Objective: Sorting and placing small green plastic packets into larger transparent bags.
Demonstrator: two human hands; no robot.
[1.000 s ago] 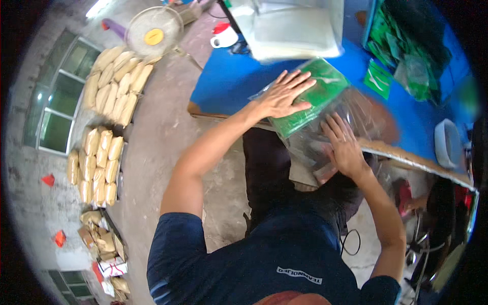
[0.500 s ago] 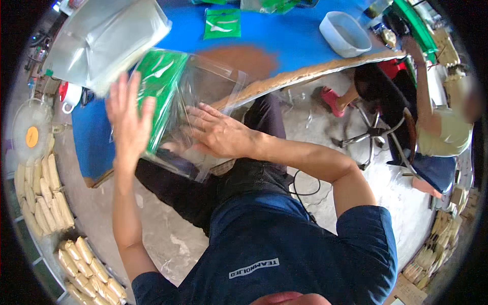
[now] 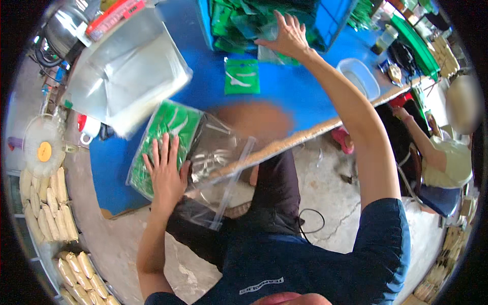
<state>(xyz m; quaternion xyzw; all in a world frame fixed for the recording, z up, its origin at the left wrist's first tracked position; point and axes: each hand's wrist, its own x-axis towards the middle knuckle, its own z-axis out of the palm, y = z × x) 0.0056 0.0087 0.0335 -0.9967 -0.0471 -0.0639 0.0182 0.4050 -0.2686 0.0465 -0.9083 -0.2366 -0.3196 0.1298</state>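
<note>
My left hand (image 3: 166,178) lies flat with fingers spread on a green packet stack (image 3: 177,121) inside a clear plastic bag (image 3: 216,145). The bag's slack end hangs over the table's near edge toward my lap. At the far side, my right hand (image 3: 288,38) reaches over the near edge of a blue crate (image 3: 339,20), fingers apart and nothing visibly held. Inside the crate is a heap of green packets (image 3: 236,23). A single green packet (image 3: 242,81) with a white curved shape on it lies on the blue table, just in front of the crate.
A large stack of clear bags (image 3: 127,71) stands at the left, beside a red-and-white mug (image 3: 89,129). A translucent tub (image 3: 360,76) sits near the table's right edge. Past it, a seated person (image 3: 442,162) works at the right. A fan (image 3: 44,151) stands far left.
My right hand has left the bag and moved up and right to the crate, which has come into view. My left hand has settled flat on the bagged packets. The view has shifted.
</note>
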